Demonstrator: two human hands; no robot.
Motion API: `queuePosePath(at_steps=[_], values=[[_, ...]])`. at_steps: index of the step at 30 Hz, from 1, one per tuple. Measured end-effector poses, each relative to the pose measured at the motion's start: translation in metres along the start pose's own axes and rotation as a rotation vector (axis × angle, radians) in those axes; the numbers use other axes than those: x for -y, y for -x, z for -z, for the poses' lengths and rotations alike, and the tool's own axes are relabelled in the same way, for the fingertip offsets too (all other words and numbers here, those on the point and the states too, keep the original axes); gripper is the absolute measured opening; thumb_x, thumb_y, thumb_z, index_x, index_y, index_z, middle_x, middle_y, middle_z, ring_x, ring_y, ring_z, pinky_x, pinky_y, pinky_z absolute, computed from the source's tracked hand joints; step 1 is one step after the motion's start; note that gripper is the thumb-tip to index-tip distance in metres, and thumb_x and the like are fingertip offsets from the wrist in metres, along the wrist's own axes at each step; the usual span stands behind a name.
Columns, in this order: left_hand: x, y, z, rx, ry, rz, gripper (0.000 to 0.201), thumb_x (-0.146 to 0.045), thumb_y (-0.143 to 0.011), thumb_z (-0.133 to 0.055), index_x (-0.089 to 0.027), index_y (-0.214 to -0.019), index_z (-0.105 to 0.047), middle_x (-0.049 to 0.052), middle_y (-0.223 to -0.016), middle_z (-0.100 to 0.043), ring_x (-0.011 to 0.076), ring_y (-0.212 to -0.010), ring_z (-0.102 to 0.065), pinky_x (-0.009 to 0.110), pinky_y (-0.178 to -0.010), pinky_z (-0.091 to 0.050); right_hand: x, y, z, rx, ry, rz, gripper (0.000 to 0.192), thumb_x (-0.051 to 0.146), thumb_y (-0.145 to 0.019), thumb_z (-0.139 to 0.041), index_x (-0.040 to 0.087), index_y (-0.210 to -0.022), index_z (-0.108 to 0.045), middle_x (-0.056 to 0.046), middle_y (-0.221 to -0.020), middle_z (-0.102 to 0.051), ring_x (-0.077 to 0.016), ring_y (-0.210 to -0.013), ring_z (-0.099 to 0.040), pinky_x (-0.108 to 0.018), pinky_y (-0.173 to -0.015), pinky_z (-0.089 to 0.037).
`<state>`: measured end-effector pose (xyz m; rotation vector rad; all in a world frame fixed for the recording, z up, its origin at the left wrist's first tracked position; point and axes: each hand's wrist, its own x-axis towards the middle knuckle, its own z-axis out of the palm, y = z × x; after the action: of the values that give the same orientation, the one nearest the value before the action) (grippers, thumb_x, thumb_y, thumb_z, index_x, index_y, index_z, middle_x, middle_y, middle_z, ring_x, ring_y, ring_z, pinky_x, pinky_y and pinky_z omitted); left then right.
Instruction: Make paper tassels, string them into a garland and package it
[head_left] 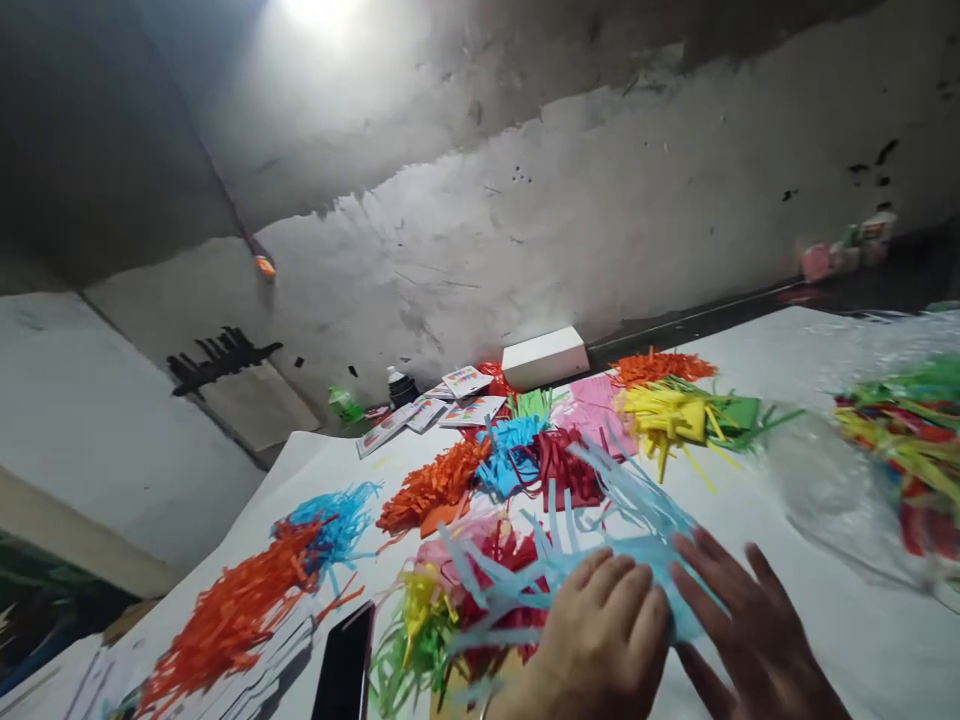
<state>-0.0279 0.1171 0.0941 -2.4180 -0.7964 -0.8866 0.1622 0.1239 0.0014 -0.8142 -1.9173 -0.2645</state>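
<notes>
A light blue fringed tissue paper [637, 560] is under my hands, its cut strips fanning out to the left and away from me. My left hand [604, 635] is closed, with its curled fingers on the paper's uncut band. To its right, my right hand [746, 625] is open with fingers apart, its fingertips at the paper's right edge. Just left of my left hand lie dark red fringed paper [499, 560] and yellow-green fringed paper [424, 620], partly covered by the blue strips. The palms' undersides are hidden.
More fringed bundles lie on the white table [750, 500]: orange [232, 610], blue [330, 520], dark red [566, 465] and yellow [664, 415]. A phone [343, 665] rests front left. Behind stand a white box [545, 358] and printed cards [472, 410]. Clear plastic bags [825, 490] lie right.
</notes>
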Motion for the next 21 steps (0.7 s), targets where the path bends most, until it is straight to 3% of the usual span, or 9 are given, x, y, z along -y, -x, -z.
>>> queuePosePath(at_steps=[1, 4, 8, 11, 13, 16, 18, 21], values=[[-0.011, 0.006, -0.004, -0.023, 0.031, -0.014, 0.023, -0.009, -0.092, -0.047, -0.012, -0.101, -0.067, 0.01, -0.094, -0.079, 0.023, -0.087, -0.075, 0.037, -0.088, -0.06, 0.0, -0.008, 0.005, 0.008, -0.024, 0.055, 0.038, 0.008, -0.089, -0.051, 0.021, -0.123, -0.064, -0.007, -0.113, -0.075, -0.0256, -0.121, -0.065, -0.054, -0.122, -0.027], [-0.029, 0.03, -0.02, 0.01, 0.083, 0.097, 0.028, -0.009, -0.093, -0.042, -0.014, -0.104, -0.066, 0.011, -0.1, -0.079, 0.0234, -0.089, -0.075, 0.036, -0.084, -0.061, -0.006, -0.014, 0.021, -0.016, -0.108, 0.018, 0.05, -0.006, -0.077, -0.038, 0.016, -0.111, -0.068, -0.004, -0.094, -0.076, -0.0188, -0.103, -0.071, -0.052, -0.122, -0.029], [-0.038, 0.06, -0.049, 0.105, 0.073, 0.259, 0.035, -0.003, -0.094, -0.037, -0.018, -0.104, -0.067, 0.009, -0.104, -0.079, 0.0225, -0.091, -0.075, 0.039, -0.083, -0.063, -0.026, 0.015, 0.044, 0.139, 0.029, 0.139, 0.054, -0.009, -0.073, -0.04, 0.012, -0.113, -0.07, -0.006, -0.106, -0.077, -0.0186, -0.113, -0.069, -0.043, -0.125, -0.025], [-0.046, 0.078, -0.064, 0.143, 0.078, 0.173, 0.035, -0.003, -0.095, -0.04, -0.018, -0.113, -0.066, 0.009, -0.117, -0.077, 0.023, -0.113, -0.07, 0.046, -0.103, -0.054, -0.036, 0.046, 0.055, 0.161, 0.148, 0.129, 0.049, -0.007, -0.085, -0.039, 0.012, -0.12, -0.069, -0.01, -0.124, -0.073, -0.0224, -0.133, -0.056, -0.047, -0.124, -0.025], [-0.056, 0.09, -0.067, 0.206, 0.081, 0.112, 0.034, -0.005, -0.096, -0.044, -0.019, -0.12, -0.064, 0.007, -0.128, -0.073, 0.0228, -0.128, -0.062, 0.051, -0.119, -0.037, -0.037, 0.069, 0.059, 0.193, 0.156, 0.126, 0.045, -0.004, -0.09, -0.04, 0.012, -0.122, -0.068, -0.011, -0.128, -0.072, -0.0232, -0.139, -0.05, -0.048, -0.124, -0.026], [-0.075, 0.109, -0.064, 0.364, 0.058, 0.041, 0.034, -0.011, -0.098, -0.05, -0.021, -0.128, -0.062, 0.003, -0.138, -0.068, 0.0236, -0.134, -0.057, 0.054, -0.128, -0.011, -0.032, 0.101, 0.062, 0.297, 0.113, 0.144, 0.043, -0.003, -0.088, -0.043, 0.013, -0.117, -0.071, -0.009, -0.119, -0.075, -0.0179, -0.133, -0.056, -0.04, -0.126, -0.023], [-0.087, 0.118, -0.061, 0.462, 0.078, -0.004, 0.036, -0.015, -0.098, -0.052, -0.021, -0.133, -0.06, 0.004, -0.14, -0.066, 0.0245, -0.135, -0.056, 0.055, -0.128, -0.009, -0.029, 0.116, 0.065, 0.344, 0.085, 0.07, 0.041, 0.001, -0.086, -0.045, 0.013, -0.116, -0.071, -0.011, -0.121, -0.074, -0.0192, -0.133, -0.056, -0.04, -0.127, -0.02], [-0.101, 0.126, -0.065, 0.518, 0.175, 0.037, 0.037, -0.017, -0.098, -0.055, -0.022, -0.135, -0.057, 0.006, -0.14, -0.066, 0.0229, -0.136, -0.054, 0.048, -0.126, -0.022, -0.028, 0.126, 0.07, 0.407, 0.109, 0.029, 0.044, 0.001, -0.088, -0.046, 0.013, -0.125, -0.067, -0.012, -0.136, -0.066, -0.0249, -0.14, -0.048, -0.049, -0.126, -0.021]])
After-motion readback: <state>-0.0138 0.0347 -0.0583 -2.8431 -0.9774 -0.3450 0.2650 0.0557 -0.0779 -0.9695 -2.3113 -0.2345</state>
